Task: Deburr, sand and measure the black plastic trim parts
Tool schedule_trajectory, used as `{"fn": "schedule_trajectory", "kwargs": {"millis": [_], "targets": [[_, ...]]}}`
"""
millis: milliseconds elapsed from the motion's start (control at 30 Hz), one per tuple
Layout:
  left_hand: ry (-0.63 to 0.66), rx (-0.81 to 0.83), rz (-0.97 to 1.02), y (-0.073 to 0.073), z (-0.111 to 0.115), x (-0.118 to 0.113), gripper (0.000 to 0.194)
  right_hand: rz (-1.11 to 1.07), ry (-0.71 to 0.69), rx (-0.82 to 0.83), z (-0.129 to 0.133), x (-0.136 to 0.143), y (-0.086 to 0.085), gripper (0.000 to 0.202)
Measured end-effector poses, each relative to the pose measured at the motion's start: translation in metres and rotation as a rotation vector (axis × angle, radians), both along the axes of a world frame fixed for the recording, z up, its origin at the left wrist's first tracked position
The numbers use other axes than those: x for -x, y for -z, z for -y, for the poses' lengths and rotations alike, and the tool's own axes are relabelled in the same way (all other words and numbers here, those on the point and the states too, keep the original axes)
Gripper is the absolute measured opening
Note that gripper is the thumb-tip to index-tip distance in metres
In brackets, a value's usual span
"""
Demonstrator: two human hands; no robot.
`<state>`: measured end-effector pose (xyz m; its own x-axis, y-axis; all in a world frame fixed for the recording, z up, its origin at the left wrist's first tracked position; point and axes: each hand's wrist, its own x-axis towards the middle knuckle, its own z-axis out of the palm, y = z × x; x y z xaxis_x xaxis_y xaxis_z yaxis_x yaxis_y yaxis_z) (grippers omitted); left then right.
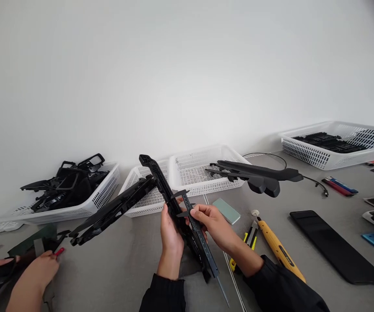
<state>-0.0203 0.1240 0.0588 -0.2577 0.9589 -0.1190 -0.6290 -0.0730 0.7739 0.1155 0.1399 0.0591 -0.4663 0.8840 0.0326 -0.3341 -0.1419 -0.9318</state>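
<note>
My left hand [171, 236] is wrapped round the middle of a long black plastic trim part [161, 181], which slants from upper left to lower right above the table. In my right hand [213, 223] is a dark vernier caliper [201, 236], its jaws at the trim part's side near my left fingers. The caliper's thin depth rod sticks out at its lower end. Whether both jaws touch the part I cannot tell. My right fingers and thumb close on the caliper's slider.
White baskets [206, 188] stand along the wall, several holding black plastic parts. On the grey table lie a green block [226, 211], a yellow-black utility knife [248, 242], a yellow tool [280, 249] and a black panel [336, 247]. At left, another person's hand [40, 273] holds a red-tipped tool.
</note>
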Motion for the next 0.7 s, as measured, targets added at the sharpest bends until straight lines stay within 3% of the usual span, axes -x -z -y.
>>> {"fn": "schedule_trajectory", "kwargs": {"millis": [133,367,567,700], "targets": [[-0.082,0.011,0.055,0.003,-0.002,0.005,0.037,0.023,-0.129,0.014,-0.001,-0.001,0.003,0.053],[-0.080,0.064,-0.014,-0.002,-0.001,0.013,0.053,0.061,-0.266,-0.021,0.005,0.000,0.000,0.051],[0.039,0.045,-0.057,-0.008,0.003,0.008,0.062,0.031,-0.179,-0.026,0.006,0.004,-0.003,0.056],[0.123,0.096,-0.089,-0.003,0.002,-0.002,0.050,-0.064,-0.047,-0.022,0.004,0.005,-0.004,0.054]]}}
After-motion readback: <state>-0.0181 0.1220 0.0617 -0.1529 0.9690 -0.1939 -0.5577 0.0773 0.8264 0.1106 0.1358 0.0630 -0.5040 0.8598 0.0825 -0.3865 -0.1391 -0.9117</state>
